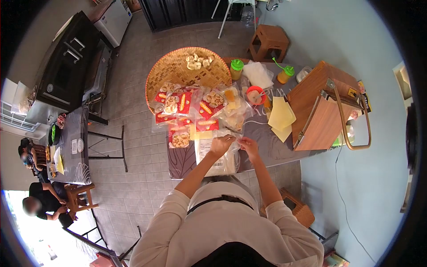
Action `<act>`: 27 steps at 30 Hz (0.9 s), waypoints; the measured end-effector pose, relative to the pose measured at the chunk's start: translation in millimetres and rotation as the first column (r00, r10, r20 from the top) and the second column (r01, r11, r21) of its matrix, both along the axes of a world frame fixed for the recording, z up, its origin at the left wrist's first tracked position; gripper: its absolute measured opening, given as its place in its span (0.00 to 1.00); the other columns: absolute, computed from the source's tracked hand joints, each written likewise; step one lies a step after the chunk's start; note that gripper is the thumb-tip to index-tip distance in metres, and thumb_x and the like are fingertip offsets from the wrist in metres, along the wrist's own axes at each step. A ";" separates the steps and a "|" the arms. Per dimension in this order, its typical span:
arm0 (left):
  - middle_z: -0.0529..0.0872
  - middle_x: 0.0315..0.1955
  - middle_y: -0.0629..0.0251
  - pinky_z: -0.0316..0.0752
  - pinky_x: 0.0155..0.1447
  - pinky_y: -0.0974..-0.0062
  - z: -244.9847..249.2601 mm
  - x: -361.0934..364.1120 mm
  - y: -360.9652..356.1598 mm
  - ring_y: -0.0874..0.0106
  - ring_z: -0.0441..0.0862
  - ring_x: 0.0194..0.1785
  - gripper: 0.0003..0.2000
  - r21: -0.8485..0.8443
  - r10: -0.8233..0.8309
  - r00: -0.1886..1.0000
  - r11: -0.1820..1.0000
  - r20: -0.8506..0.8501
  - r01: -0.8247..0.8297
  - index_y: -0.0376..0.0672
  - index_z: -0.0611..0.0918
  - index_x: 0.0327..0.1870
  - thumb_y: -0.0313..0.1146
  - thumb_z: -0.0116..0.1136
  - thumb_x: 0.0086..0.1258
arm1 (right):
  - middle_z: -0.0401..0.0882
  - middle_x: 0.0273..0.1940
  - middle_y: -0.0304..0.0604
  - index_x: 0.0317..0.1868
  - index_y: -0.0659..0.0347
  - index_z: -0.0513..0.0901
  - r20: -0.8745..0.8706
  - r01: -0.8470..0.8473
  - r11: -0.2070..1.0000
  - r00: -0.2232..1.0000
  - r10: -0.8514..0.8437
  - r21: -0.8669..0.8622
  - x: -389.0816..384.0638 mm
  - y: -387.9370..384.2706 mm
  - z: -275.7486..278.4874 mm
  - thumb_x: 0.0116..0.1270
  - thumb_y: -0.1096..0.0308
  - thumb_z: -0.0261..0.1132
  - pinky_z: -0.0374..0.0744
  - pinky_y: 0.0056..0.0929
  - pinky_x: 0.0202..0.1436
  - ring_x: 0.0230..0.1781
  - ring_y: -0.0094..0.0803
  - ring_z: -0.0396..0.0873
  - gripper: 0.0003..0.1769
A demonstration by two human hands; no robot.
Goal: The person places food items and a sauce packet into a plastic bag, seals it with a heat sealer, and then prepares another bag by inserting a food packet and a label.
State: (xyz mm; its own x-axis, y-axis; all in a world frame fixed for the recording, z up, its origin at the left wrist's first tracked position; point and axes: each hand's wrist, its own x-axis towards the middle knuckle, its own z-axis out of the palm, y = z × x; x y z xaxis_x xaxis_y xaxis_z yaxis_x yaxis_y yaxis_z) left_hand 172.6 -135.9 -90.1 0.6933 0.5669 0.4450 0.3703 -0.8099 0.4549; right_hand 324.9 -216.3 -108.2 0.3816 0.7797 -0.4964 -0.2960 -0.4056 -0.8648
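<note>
My left hand (222, 145) and my right hand (249, 147) are close together at the table's front edge. Both pinch a clear plastic bag (235, 139) stretched between their fingertips; its contents are hard to make out. Below my left hand lies a white plastic parcel (227, 165) with a printed label. Just beyond the hands are bags of pale food pieces (232, 120). Several packs of snacks with red labels (180, 103) are heaped to the left, partly over a round woven tray (167, 66). Pale pieces (199, 61) lie on the tray.
Sauce bottles with green caps (236, 70), a red cup (256, 95) and yellow paper sheets (281, 116) stand or lie behind and right. A wooden box (313, 104) occupies the table's right end. People sit by another table (80, 147) at far left.
</note>
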 end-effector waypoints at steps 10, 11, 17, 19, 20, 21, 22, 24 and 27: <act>0.80 0.34 0.71 0.77 0.27 0.74 15.5 6.4 4.6 0.69 0.81 0.28 0.08 -0.038 -0.005 1.000 0.999 -0.018 0.004 0.49 0.80 0.35 0.28 0.55 0.53 | 0.75 0.24 0.30 0.34 0.62 0.81 0.436 -0.315 0.945 0.865 0.249 0.085 5.6 36.0 -10.9 0.54 0.76 0.60 0.68 0.16 0.27 0.23 0.17 0.70 0.07; 0.80 0.34 0.71 0.77 0.27 0.74 14.6 5.8 4.8 0.69 0.80 0.29 0.07 -0.055 -0.004 1.000 0.998 -0.002 0.003 0.49 0.80 0.35 0.28 0.55 0.54 | 0.75 0.25 0.31 0.35 0.61 0.81 0.540 -0.321 0.933 0.820 0.190 0.159 5.1 37.0 -13.8 0.54 0.76 0.60 0.68 0.17 0.27 0.24 0.17 0.70 0.08; 0.80 0.35 0.69 0.76 0.31 0.73 15.8 9.2 9.6 0.69 0.80 0.33 0.07 -0.143 -0.053 0.991 0.989 -0.125 0.034 0.49 0.80 0.37 0.32 0.54 0.58 | 0.75 0.24 0.33 0.35 0.60 0.79 0.301 -0.052 0.936 0.952 -0.059 0.348 -10.1 7.4 -7.4 0.52 0.69 0.66 0.69 0.18 0.27 0.23 0.17 0.69 0.09; 0.79 0.35 0.67 0.76 0.35 0.71 13.5 11.4 15.1 0.67 0.79 0.35 0.08 -0.179 -0.101 0.993 0.980 -0.055 0.090 0.48 0.79 0.38 0.31 0.53 0.58 | 0.76 0.25 0.37 0.36 0.59 0.79 0.487 -0.180 0.952 0.872 0.038 0.248 -11.6 3.0 4.8 0.53 0.67 0.65 0.70 0.19 0.28 0.25 0.18 0.72 0.10; 0.79 0.35 0.65 0.76 0.38 0.70 12.6 12.9 18.3 0.66 0.79 0.38 0.09 -0.210 -0.142 0.990 0.968 0.015 0.142 0.47 0.78 0.39 0.31 0.53 0.57 | 0.77 0.27 0.42 0.37 0.58 0.80 0.644 -0.290 0.949 0.752 0.145 0.125 -12.5 2.1 10.8 0.53 0.64 0.64 0.71 0.20 0.30 0.27 0.18 0.75 0.11; 0.79 0.35 0.65 0.76 0.38 0.70 19.0 14.8 20.9 0.66 0.79 0.38 0.09 -0.209 -0.150 0.989 0.966 0.014 0.150 0.47 0.78 0.39 0.31 0.53 0.57 | 0.77 0.27 0.42 0.37 0.58 0.80 0.644 -0.282 0.951 0.753 0.138 0.126 -12.2 3.7 10.7 0.53 0.64 0.64 0.71 0.20 0.30 0.27 0.18 0.75 0.11; 0.79 0.36 0.64 0.74 0.42 0.69 25.6 16.7 23.5 0.64 0.78 0.40 0.10 -0.220 -0.173 0.984 0.959 0.045 0.179 0.46 0.78 0.40 0.32 0.53 0.57 | 0.77 0.26 0.43 0.37 0.59 0.80 0.681 -0.305 0.952 0.701 0.214 0.014 -11.5 7.2 10.7 0.54 0.63 0.63 0.71 0.21 0.29 0.26 0.20 0.75 0.11; 0.79 0.36 0.63 0.73 0.46 0.68 31.6 18.7 27.6 0.63 0.77 0.42 0.11 -0.231 -0.204 0.976 0.949 0.074 0.215 0.46 0.78 0.41 0.33 0.54 0.57 | 0.78 0.26 0.45 0.36 0.59 0.80 0.705 -0.311 0.945 0.649 0.287 -0.098 -12.2 8.8 6.8 0.54 0.63 0.63 0.72 0.22 0.29 0.26 0.21 0.76 0.11; 0.78 0.42 0.60 0.70 0.51 0.66 21.4 18.3 35.0 0.61 0.74 0.49 0.15 -0.366 -0.408 0.901 0.868 -0.145 0.334 0.44 0.76 0.47 0.39 0.53 0.60 | 0.74 0.18 0.35 0.31 0.64 0.80 0.680 -0.225 0.972 0.723 0.124 0.062 -12.8 10.9 -8.1 0.58 0.64 0.62 0.68 0.19 0.23 0.20 0.17 0.69 0.10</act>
State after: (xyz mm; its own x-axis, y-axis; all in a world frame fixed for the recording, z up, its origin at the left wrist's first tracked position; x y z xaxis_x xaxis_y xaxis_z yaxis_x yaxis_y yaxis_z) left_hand 190.8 -100.9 -68.7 0.9369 0.3348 0.1008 0.1883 -0.7261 0.6613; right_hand 312.1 -205.4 -116.2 0.4251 0.9035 -0.0549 0.4423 -0.2603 -0.8582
